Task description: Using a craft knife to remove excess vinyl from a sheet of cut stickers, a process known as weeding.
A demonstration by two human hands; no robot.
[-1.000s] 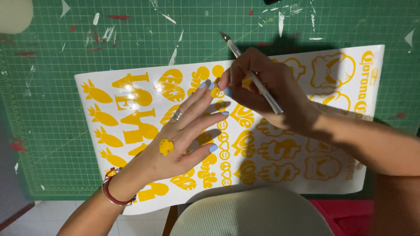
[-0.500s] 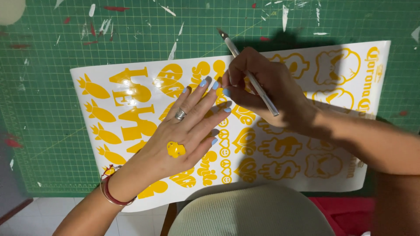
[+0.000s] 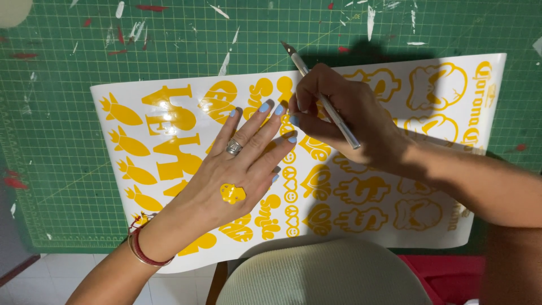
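Note:
A white sheet of yellow vinyl stickers [image 3: 169,121] lies across a green cutting mat [image 3: 62,73]. My left hand [image 3: 237,164] rests flat on the sheet, fingers spread, with blue nails, a ring and a small yellow sticker stuck to its back. My right hand [image 3: 344,116] grips a silver craft knife [image 3: 324,99], whose blade end points up and away over the sheet's top edge. The fingertips of both hands meet near the middle of the sheet; what they pinch there is hidden.
Scraps of white and red vinyl [image 3: 226,59] litter the mat's far part. A rounded beige cushion [image 3: 324,277] sits below the sheet's near edge, with red fabric [image 3: 440,271] beside it. Pale floor tiles [image 3: 34,282] show at the lower left.
Both hands and the sheet sit slightly lower and to the right in view than a second ago. My hands keep the same pose on the sheet.

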